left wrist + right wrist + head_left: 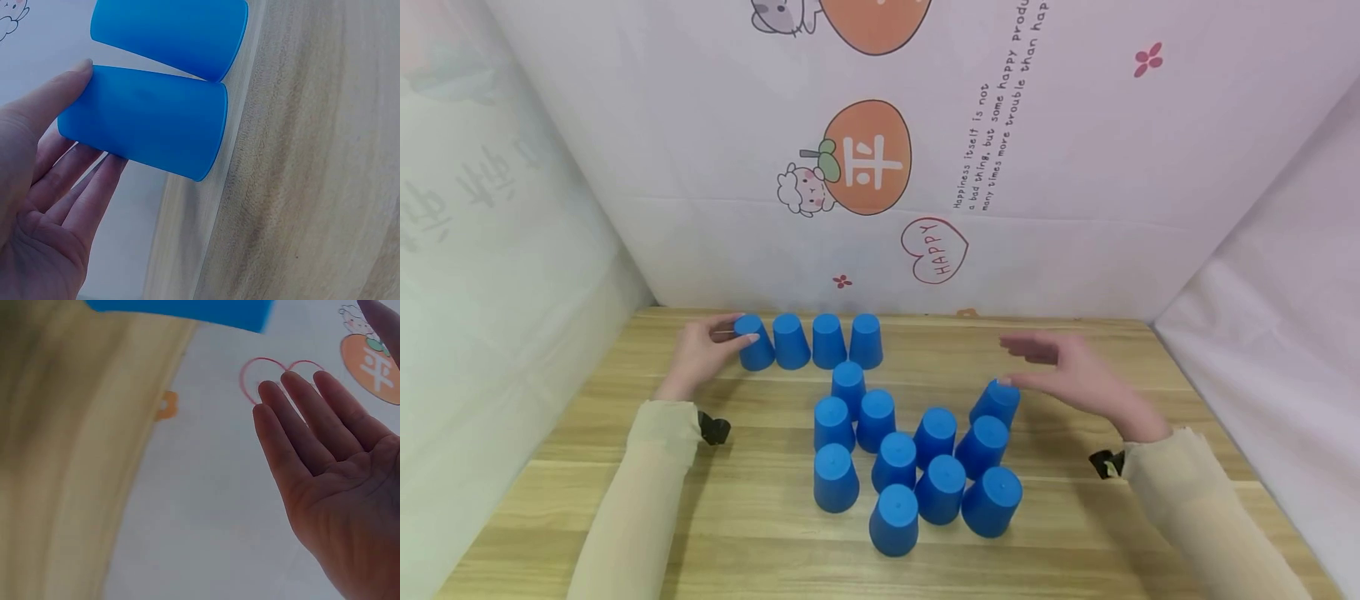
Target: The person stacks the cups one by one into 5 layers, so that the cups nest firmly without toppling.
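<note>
At the back left, my left hand (pixel 702 350) grips the end cup (pixel 756 348) of a row of upside-down blue plastic cups. In the left wrist view the thumb lies along one side of that cup (pixel 147 119) and the fingers (pixel 94 187) are at the other, while its neighbour (pixel 175 31) stands right alongside. My right hand (pixel 1078 375) hovers over the right side with its fingers straight. The right thumb overlaps the top of a blue cup (pixel 996 406) in the head view. From the right wrist the palm (pixel 350 494) shows with nothing in it.
More upside-down blue cups (pixel 895 521) stand in a loose cluster in the middle of the wooden table (pixel 760 517). A printed white cloth (pixel 715 150) hangs behind the table, and white sheets (pixel 1300 333) flank both sides.
</note>
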Motion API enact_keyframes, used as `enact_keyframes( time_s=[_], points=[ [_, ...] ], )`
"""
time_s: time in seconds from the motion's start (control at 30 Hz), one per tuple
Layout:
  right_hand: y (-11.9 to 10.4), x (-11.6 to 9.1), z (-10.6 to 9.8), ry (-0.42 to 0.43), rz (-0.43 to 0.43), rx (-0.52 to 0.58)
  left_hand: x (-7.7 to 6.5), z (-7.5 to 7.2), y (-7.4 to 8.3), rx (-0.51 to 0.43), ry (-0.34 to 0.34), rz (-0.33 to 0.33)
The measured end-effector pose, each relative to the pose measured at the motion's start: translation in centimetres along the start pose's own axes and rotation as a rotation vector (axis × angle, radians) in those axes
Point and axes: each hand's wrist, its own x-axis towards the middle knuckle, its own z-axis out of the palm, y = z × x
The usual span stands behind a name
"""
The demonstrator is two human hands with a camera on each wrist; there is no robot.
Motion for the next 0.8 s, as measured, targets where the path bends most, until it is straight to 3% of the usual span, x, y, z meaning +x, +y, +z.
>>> enact_keyframes(
  time_s=[0.37,0.8],
  points=[
    [3.4,-2.0,3.7,0.001,0.010,0.126,0.1,0.1,-0.3,0.011,0.005,0.004],
    [4.6,-2.3,4.8,-0.031,-0.005,0.146,0.0,-0.1,-0.1,0.007,0.006,0.004]
  ],
)
